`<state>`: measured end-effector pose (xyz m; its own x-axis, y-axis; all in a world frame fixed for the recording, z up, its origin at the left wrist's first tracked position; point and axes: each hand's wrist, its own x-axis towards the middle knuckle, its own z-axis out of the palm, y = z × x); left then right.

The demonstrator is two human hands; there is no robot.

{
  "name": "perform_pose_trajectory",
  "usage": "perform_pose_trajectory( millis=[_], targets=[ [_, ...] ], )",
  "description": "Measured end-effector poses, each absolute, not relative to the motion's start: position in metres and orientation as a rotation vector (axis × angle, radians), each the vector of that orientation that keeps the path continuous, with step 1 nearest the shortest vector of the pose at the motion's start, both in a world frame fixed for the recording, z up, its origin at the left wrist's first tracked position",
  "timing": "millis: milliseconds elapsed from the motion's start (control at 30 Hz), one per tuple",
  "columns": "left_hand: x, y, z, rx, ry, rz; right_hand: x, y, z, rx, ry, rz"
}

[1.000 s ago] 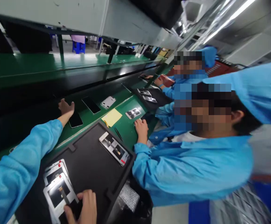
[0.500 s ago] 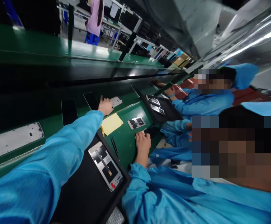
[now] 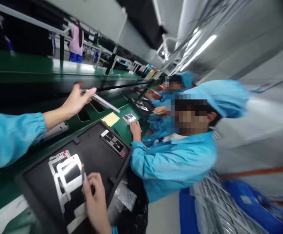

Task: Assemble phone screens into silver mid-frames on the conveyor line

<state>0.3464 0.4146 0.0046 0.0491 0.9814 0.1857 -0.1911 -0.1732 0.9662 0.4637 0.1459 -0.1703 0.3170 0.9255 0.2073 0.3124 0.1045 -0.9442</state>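
Raised over the green line, my left hand [image 3: 76, 101] grips a thin, pale-edged phone panel [image 3: 106, 103] between thumb and fingers, seen nearly edge-on. My right hand [image 3: 95, 195] is closed around a slim dark tool [image 3: 83, 172] with a brownish tip; its exact kind is blurred. Below that tool, white-framed phone panels [image 3: 69, 174] lie overlapping in a black foam tray [image 3: 87, 146]. Another phone panel [image 3: 113, 143], dark with a red tab, lies near the tray's far right corner, apart from both hands.
A co-worker in blue sits at the right, one hand [image 3: 135, 130] beside a phone part [image 3: 129, 117]. A yellow paper pad [image 3: 110, 119] lies behind the tray. Dark screens [image 3: 84, 114] rest on the green line. Bubble wrap [image 3: 126, 196] is right of the tray.
My left hand has come back from the line and up, now with a phone panel in it. My right hand and more of the tray have come into view as the camera turned.
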Motion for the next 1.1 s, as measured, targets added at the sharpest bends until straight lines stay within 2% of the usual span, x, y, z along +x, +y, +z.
perform_pose_trajectory(
  millis=[100, 267, 467, 567, 833, 967, 1100],
  targets=[
    [0.296, 0.326, 0.026, 0.961, 0.835, 1.396, 0.443, 0.141, -0.169, -1.422, -1.104, 0.609],
    [0.210, 0.198, 0.049, 0.724, 0.838, 1.342, 0.430, 0.131, -0.125, -1.344, -0.973, 0.469],
    [0.143, 0.088, 0.020, 0.677, 0.537, 0.815, 0.336, 0.072, -0.082, -1.187, -1.049, 0.516],
    [0.125, 0.065, -0.003, 0.748, 0.455, 0.817, 0.297, 0.059, -0.066, -1.121, -1.101, 0.556],
    [0.089, 0.061, -0.023, 1.335, 0.739, 1.188, 0.244, 0.067, 0.001, -0.901, -1.534, 0.549],
    [0.084, 0.069, -0.035, 1.690, 0.754, 1.341, 0.218, 0.074, 0.009, -0.932, -1.415, 0.598],
    [0.077, 0.073, -0.037, 1.915, 0.719, 1.297, 0.205, 0.077, 0.008, -0.919, -1.256, 0.559]
  ],
)
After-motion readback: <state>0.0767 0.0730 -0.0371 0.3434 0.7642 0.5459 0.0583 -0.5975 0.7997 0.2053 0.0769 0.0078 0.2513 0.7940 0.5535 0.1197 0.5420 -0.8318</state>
